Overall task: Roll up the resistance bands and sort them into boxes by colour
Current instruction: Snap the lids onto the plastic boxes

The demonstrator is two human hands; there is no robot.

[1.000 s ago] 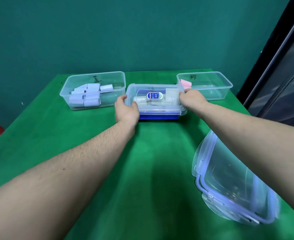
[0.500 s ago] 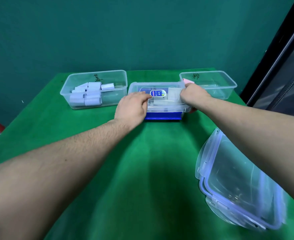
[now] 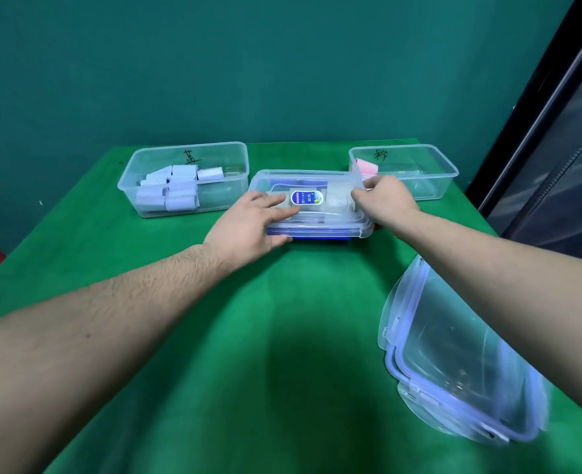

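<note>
Resistance bands [image 3: 176, 186], rolled & pale lilac-white, sit piled in the left clear box [image 3: 152, 210], which has a handwritten mark on its far wall. One pink roll [image 3: 366, 166] lies in the left end of the right clear box [image 3: 452, 174], also marked. Between them, mid-surface, is the middle box [image 3: 317, 238] w/ blue bands showing along its base and a clear lid [image 3: 337, 224] on top, oval sticker in the centre.

Step in hand, as I judge it: seating that lid. Left hand [image 3: 248, 224] lies flat on the lid's near-left part, fingers [image 3: 269, 201] straight & together, pressing down. Right hand [image 3: 383, 200] is at the lid's right end, fingers curled round the rim there; thumb side hidden, so exact hold unclear.

To do it well: keep the flat palm as anchor so the box doesn't skate on the green surface [image 3: 265, 336], line lid edge w/ box rim all round, then press corners one at a time. Check no band end is caught under the rim. Clip flaps, if any, are too small to make out.

Near right: two more clear lids [image 3: 453, 364] w/ blue seals, stacked, partly under the right forearm.
</note>
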